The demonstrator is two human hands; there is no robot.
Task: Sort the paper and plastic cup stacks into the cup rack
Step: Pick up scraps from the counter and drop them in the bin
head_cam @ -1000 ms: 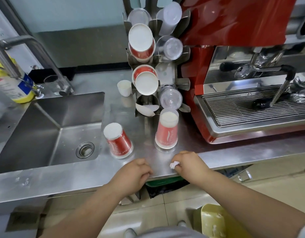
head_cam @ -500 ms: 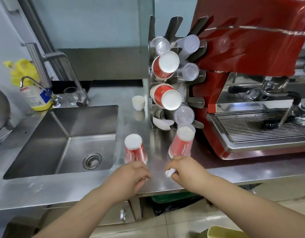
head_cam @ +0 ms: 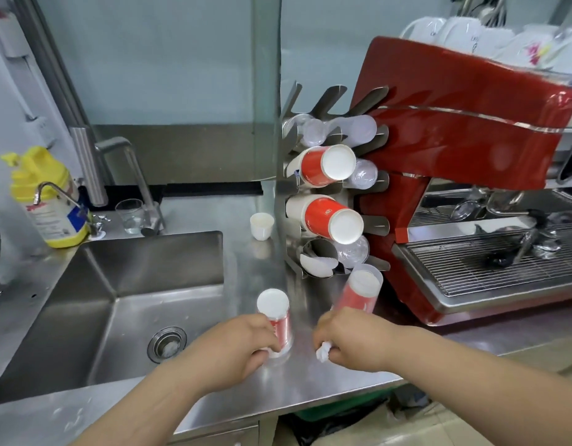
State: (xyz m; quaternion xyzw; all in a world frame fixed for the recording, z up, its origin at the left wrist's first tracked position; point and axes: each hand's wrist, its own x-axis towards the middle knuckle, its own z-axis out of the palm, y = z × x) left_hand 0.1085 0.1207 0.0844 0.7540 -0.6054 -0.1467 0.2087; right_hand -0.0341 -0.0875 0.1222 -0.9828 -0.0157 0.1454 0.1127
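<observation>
The left hand (head_cam: 233, 346) gripped the short cup stack (head_cam: 276, 320) upside down on the tabletop (head_cam: 297, 381); the right hand (head_cam: 355, 341), pinching a white wad (head_cam: 323, 353), touched the leaning cup stack (head_cam: 358, 292) below the cup rack (head_cam: 329, 194).

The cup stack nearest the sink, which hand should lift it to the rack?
Probably left. The left hand already grips the base of that cup stack, while the right hand pinches a white wad and would have to drop it first.
</observation>
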